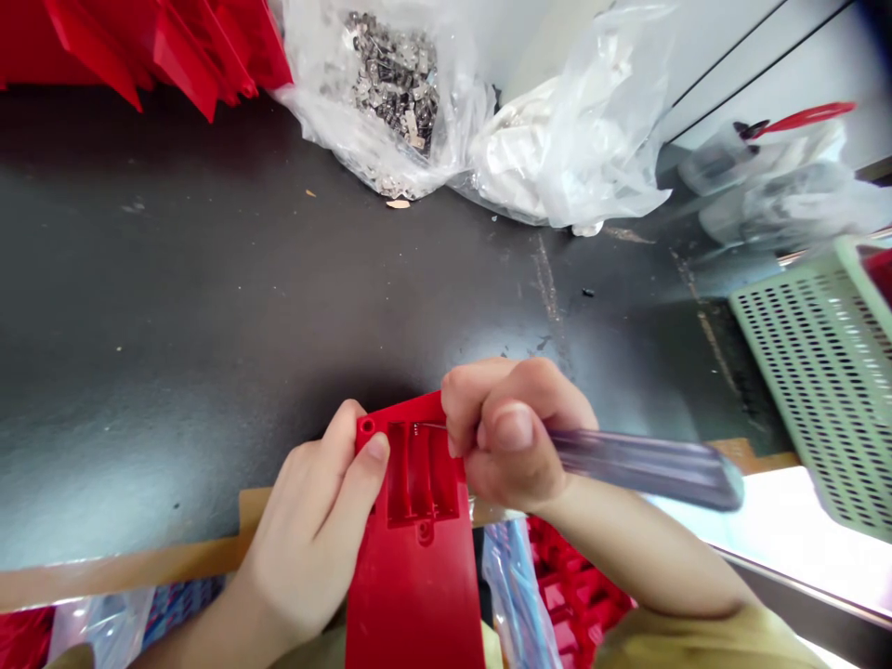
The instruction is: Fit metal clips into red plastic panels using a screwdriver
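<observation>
A long red plastic housing (414, 595) with a slotted compartment like a battery bay (422, 474) lies in front of me at the table's near edge. My left hand (313, 530) is closed on its left side, the thumb pressing beside a round hole in the corner. My right hand (519, 432) is wrapped round a screwdriver (648, 467) with a see-through purple handle, which points off to the right. Its thin metal shaft runs left into the top of the compartment, by a small metal spring (416, 428). The fingers of my right hand cover the housing's upper right corner.
A plastic bag of small metal pieces (397, 79) stands at the back, beside a bag of white parts (530, 139). Red plastic parts (167, 46) are stacked back left. At the right is a green perforated basket (815, 372). More red parts (578, 595) lie below the table edge.
</observation>
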`<control>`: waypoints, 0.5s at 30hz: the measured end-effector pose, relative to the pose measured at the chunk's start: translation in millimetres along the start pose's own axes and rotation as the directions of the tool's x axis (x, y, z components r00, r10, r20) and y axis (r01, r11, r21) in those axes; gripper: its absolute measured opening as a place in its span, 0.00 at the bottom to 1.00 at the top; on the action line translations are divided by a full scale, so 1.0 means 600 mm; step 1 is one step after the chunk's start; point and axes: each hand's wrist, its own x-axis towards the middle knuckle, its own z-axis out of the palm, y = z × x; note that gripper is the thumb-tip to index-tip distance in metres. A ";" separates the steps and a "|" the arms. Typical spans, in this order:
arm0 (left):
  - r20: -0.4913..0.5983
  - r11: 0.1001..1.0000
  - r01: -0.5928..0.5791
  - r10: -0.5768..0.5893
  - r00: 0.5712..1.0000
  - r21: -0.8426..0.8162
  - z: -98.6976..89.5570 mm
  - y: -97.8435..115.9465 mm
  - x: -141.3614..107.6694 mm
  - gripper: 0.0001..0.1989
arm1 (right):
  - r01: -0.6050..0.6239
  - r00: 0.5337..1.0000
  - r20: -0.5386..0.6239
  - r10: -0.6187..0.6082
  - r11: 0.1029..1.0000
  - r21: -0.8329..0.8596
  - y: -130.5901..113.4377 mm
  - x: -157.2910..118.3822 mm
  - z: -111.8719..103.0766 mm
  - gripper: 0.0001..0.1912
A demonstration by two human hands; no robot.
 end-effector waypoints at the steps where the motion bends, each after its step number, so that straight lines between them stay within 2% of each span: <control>1: -0.003 1.000 -0.009 0.009 1.000 0.011 -0.001 -0.001 0.000 0.16 | 0.051 0.998 -0.037 -0.049 0.997 0.059 0.001 0.000 0.003 0.20; 3: 0.003 0.999 -0.034 0.034 0.999 0.019 -0.002 -0.004 0.001 0.16 | 0.128 0.988 -0.106 -0.113 0.980 0.152 -0.001 0.003 0.008 0.18; 7: 0.031 0.998 -0.065 0.065 0.997 0.010 -0.004 -0.010 0.004 0.16 | 0.128 0.991 -0.064 -0.120 0.982 0.136 -0.011 0.008 0.012 0.20; 10: 0.028 0.998 -0.055 0.055 0.998 0.001 -0.002 -0.007 0.004 0.15 | 0.068 0.997 0.009 -0.070 0.988 0.139 -0.014 0.015 0.009 0.21; 12: 0.004 0.999 -0.028 0.028 1.000 -0.017 0.000 -0.003 0.002 0.15 | 0.009 1.000 0.010 -0.011 0.976 0.216 -0.012 0.022 0.004 0.22; 15: -0.028 1.000 0.019 -0.020 0.999 -0.024 0.001 0.001 0.000 0.15 | -0.025 0.987 -0.137 0.084 0.923 0.385 -0.009 0.037 -0.010 0.26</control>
